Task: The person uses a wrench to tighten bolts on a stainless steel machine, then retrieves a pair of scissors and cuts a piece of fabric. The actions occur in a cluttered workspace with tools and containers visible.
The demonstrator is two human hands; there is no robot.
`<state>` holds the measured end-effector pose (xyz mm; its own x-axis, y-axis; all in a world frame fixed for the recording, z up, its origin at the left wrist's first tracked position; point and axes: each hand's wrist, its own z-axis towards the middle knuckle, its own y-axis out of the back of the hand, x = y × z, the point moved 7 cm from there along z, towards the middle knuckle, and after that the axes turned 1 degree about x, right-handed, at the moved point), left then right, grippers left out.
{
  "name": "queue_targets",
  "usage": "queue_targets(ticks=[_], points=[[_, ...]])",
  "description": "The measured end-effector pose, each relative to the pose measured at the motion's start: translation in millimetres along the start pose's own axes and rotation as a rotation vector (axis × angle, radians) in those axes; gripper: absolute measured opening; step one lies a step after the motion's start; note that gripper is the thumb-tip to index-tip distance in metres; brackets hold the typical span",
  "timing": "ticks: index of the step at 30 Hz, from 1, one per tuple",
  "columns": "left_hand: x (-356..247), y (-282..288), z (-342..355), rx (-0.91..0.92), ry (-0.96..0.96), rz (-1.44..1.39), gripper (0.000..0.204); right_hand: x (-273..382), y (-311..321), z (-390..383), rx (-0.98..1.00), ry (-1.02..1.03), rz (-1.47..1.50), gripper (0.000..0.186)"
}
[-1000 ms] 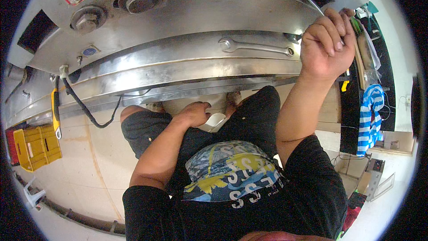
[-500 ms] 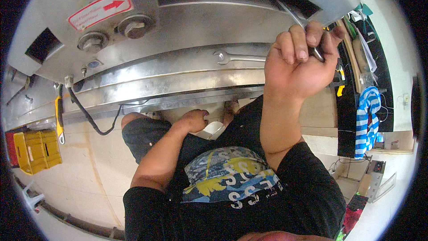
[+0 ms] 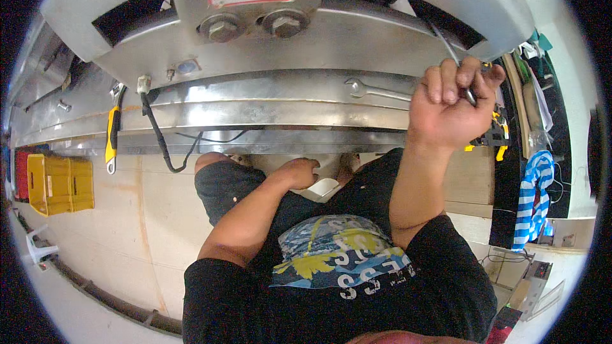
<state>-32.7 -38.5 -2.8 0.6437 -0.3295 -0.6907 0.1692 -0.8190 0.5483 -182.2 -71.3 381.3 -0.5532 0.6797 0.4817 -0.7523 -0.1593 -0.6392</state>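
Raised at the right, my right hand [image 3: 456,99] is closed, fingers curled around the end of a thin metal rod [image 3: 444,41]. The rod slopes up and left into a dark opening of the steel machine; its far end is hidden. My left hand [image 3: 299,172] rests low by my thigh, seemingly with nothing in it, its thumb apart from fingers that are partly hidden. A combination wrench [image 3: 382,92] lies on the steel ledge, just left of my right wrist. Above the ledge, two large hex bolts [image 3: 285,25] sit on the machine's front.
An adjustable wrench [image 3: 113,129] with a yellow and black handle hangs over the ledge's edge at left. Beside it dangles a black cable [image 3: 155,134]. A loose bolt [image 3: 64,106] lies on the steel. Yellow crates [image 3: 60,185] stand on the floor; a striped cloth [image 3: 534,194] hangs at right.
My view has turned left, so the machine, tools and crates sit farther right in the picture. My right hand keeps its grip on the rod; my left hand stays low.
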Motion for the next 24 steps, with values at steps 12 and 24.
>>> queue_targets(ticks=[12, 24], points=[[-8.1, -16.0, 22.8, 0.040, -0.020, 0.026, 0.055, -5.5, 1.4, 0.2, 0.000, -0.023, -0.024, 0.025], [0.4, -28.9, 24.9, -0.010, 0.043, -0.001, 0.055, 2.8, 9.6, -10.1, -0.155, -0.055, -0.209, 0.023]])
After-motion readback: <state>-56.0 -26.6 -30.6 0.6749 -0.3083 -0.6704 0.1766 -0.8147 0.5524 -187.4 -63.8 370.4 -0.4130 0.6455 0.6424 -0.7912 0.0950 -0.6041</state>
